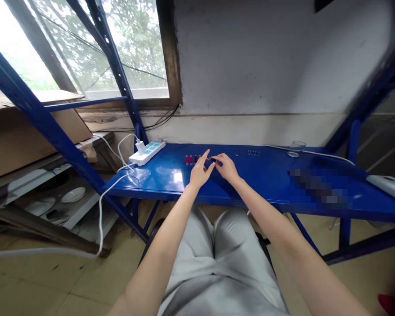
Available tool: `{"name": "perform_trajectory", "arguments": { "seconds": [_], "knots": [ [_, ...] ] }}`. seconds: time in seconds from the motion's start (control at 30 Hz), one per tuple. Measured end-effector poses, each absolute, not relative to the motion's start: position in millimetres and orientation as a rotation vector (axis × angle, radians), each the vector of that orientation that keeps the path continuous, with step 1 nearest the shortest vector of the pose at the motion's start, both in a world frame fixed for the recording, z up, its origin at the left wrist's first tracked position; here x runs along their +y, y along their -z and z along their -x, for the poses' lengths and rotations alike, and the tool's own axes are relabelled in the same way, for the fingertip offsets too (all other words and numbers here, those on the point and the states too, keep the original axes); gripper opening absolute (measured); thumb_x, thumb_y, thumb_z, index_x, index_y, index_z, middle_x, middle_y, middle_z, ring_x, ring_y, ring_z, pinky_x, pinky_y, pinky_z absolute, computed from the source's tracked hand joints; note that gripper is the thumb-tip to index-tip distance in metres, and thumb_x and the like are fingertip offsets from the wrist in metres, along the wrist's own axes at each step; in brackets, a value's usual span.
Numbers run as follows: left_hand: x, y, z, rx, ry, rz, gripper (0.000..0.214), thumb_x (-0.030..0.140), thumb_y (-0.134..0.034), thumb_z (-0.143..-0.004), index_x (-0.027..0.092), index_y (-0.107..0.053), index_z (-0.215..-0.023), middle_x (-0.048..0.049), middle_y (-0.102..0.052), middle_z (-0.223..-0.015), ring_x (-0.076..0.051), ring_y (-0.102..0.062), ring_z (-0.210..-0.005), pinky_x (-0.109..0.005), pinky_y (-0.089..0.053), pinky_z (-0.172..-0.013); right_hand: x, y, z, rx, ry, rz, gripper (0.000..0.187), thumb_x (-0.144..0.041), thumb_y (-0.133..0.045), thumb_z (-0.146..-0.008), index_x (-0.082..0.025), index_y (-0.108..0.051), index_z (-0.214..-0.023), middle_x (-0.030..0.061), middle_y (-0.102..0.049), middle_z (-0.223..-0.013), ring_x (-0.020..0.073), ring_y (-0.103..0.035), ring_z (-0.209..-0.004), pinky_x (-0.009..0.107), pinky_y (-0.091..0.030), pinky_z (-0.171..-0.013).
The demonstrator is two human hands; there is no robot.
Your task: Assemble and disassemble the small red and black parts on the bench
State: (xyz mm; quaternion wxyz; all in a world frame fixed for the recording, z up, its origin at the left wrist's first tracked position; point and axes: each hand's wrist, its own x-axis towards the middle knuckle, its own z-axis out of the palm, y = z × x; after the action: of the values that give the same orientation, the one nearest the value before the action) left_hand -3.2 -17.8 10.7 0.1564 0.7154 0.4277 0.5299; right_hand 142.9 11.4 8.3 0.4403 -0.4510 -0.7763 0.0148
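Note:
My two hands meet over the blue metal table, near its middle. My right hand pinches a small dark part at its fingertips. My left hand has its fingers stretched up toward that same part, with the fingertips touching or almost touching it. Just left of the hands a short row of small red and black pieces stands on the table. A cluster of tiny dark pieces lies further back to the right.
A white power strip with a plugged-in charger and white cable lies at the table's left rear. A clear glass stands at the back right. Blue shelf posts rise at the left. My grey-trousered legs sit below the table edge.

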Motion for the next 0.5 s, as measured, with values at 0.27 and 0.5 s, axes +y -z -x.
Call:
{"name": "perform_trajectory", "arguments": {
  "seconds": [0.27,0.5],
  "knots": [
    [-7,-1,6,1.235,-1.442,-2.036,0.025,0.029,-0.052,-0.08,0.023,-0.062,-0.103,-0.0048,-0.065,-0.099,-0.013,-0.061,-0.069,-0.025,-0.048,-0.068,-8,0,-146,-2.015,0.345,1.185,0.036,-0.018,-0.035,-0.088,-0.023,-0.062,-0.11,0.0095,-0.055,-0.097,0.0192,-0.051,-0.084,0.031,-0.039,-0.07],
    [1,3,11,1.068,-1.414,-1.732,0.023,0.027,-0.058,-0.075,0.017,-0.061,-0.095,-0.0046,-0.062,-0.091,-0.006,-0.055,-0.045,-0.021,-0.046,-0.048,-12,-1,-144,-1.994,0.288,1.159,0.039,-0.021,-0.031,-0.09,-0.022,-0.054,-0.121,0.01,-0.057,-0.097,0.02,-0.053,-0.088,0.031,-0.039,-0.073]
  ]
}}
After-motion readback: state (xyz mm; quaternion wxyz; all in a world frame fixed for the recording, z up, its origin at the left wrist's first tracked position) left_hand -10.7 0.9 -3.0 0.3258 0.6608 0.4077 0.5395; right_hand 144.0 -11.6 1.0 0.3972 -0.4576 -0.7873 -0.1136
